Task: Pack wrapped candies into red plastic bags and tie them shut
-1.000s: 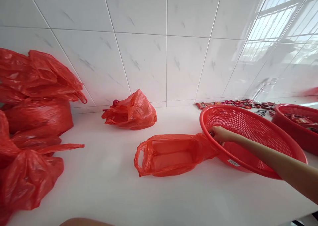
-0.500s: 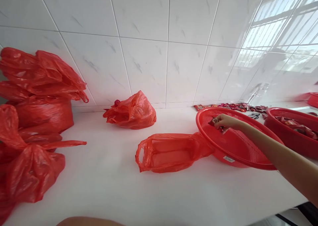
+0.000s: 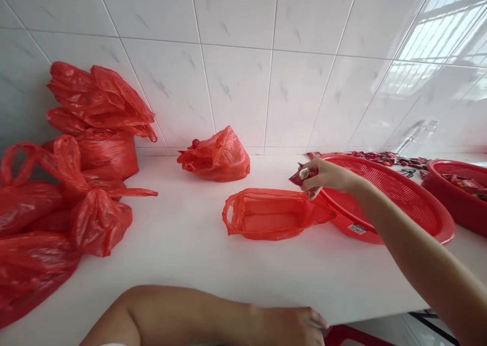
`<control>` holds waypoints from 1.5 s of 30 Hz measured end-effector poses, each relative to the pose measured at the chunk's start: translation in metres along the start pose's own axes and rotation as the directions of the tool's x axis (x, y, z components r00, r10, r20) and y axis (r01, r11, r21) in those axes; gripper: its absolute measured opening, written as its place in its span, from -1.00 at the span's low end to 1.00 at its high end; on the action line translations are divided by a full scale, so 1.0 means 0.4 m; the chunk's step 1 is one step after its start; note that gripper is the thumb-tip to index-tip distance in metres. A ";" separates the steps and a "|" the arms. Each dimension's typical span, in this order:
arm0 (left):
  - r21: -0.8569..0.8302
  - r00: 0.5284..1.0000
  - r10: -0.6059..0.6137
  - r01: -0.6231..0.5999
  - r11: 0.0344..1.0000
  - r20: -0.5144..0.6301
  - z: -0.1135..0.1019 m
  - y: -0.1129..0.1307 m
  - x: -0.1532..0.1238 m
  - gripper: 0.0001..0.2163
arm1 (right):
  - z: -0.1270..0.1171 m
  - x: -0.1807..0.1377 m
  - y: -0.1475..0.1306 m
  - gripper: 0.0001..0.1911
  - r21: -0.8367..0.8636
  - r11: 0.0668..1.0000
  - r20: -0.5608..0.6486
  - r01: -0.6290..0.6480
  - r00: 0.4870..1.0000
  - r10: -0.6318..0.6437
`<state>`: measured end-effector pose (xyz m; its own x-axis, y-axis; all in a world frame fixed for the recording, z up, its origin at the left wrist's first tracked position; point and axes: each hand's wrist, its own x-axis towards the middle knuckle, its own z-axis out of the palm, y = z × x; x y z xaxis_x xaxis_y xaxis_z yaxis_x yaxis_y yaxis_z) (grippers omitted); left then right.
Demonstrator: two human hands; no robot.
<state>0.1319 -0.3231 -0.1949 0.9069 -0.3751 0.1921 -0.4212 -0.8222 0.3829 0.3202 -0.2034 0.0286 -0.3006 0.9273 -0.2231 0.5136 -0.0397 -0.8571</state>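
My right hand is closed on a few small red snack packets, just outside the left rim of a red plastic colander. Below and to the left of it, an open red plastic bag lies flat on the white table, its right end against the colander. My left hand is low at the table's front edge, its fingers curled. Something pale shows at its fingertips, too blurred to name.
Tied, filled red bags are piled at the left. A crumpled red bag sits by the tiled wall. Behind the colander lie scattered red packets and black scissors. A second red basket holds packets at the right.
My right hand has come up out of the colander and left with the packets. My left forearm and hand have come into view at the bottom. The view has turned left.
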 end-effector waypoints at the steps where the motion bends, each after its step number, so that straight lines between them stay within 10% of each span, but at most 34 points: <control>1: -0.013 1.000 -0.005 0.005 1.000 0.009 -0.010 0.004 0.001 -0.73 | 0.027 0.007 0.001 -0.87 -0.023 1.000 0.011 0.000 1.000 0.000; 17: -0.112 0.998 0.035 -0.040 0.993 -0.046 -0.001 0.004 -0.007 -0.80 | 0.209 0.039 0.073 -0.50 0.170 0.973 -0.198 0.155 0.973 -0.121; 24: -0.003 0.964 0.010 -0.011 1.000 -0.266 -0.045 0.026 -0.025 -0.72 | 0.249 0.049 0.149 -0.38 0.413 0.904 -0.140 0.111 0.989 -0.057; 30: 0.052 0.755 -0.129 0.211 0.976 -0.643 -0.218 0.027 -0.090 -0.85 | 0.267 0.054 0.202 -0.47 0.658 0.749 -0.137 0.085 0.991 0.008; 36: -0.196 0.308 -0.491 0.651 0.734 -0.815 -0.324 -0.037 -0.165 -0.75 | 0.265 0.031 0.182 -0.44 0.690 0.724 -0.023 0.002 1.000 0.020; 45: -0.322 0.244 -0.573 0.629 0.708 -0.782 -0.310 -0.093 -0.164 -0.85 | 0.272 0.024 0.183 -0.49 0.724 0.684 0.043 -0.084 0.996 0.077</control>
<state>0.0863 -0.2149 -0.1098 0.4514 0.7146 0.5344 0.2675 -0.6797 0.6830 0.2675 -0.2379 -0.0869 -0.2941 0.9046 -0.3085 -0.2055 -0.3751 -0.9039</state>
